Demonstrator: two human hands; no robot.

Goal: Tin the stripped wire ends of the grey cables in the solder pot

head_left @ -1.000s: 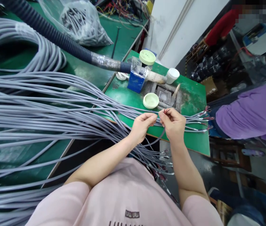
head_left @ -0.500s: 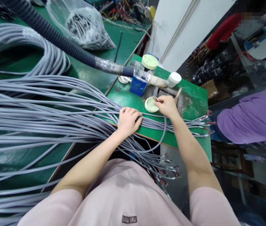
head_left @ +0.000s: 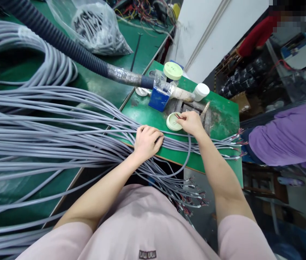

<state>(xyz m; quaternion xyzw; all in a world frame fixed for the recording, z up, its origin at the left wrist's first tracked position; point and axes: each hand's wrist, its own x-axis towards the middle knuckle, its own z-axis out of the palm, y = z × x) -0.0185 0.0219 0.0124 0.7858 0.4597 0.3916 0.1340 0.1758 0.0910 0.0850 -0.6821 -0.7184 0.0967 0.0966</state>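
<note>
My right hand (head_left: 191, 122) pinches the stripped end of a grey cable (head_left: 189, 151), whose thin dark and red wires point into a shallow pale-green lid (head_left: 172, 124). From that hand the cable curves down and back to the left. My left hand (head_left: 147, 141) lies with curled fingers over a bundle of grey cables (head_left: 173, 143) on the green bench. Whether it grips one cable or several is hidden under the palm. Beyond the bundle, more cable ends with bare wires (head_left: 237, 137) reach the bench's right edge.
A ribbed hose (head_left: 88, 50) runs to a blue box (head_left: 158, 98) behind the lid. Nearby stand a white tub (head_left: 201, 91) and a round green lid (head_left: 173, 70). Many cable ends (head_left: 193, 195) hang below the front edge. A person in purple (head_left: 291, 137) is at the right.
My right hand and the wire ends have shifted very slightly over the pale-green lid. My left hand stays on the bundle. The view has moved a little.
</note>
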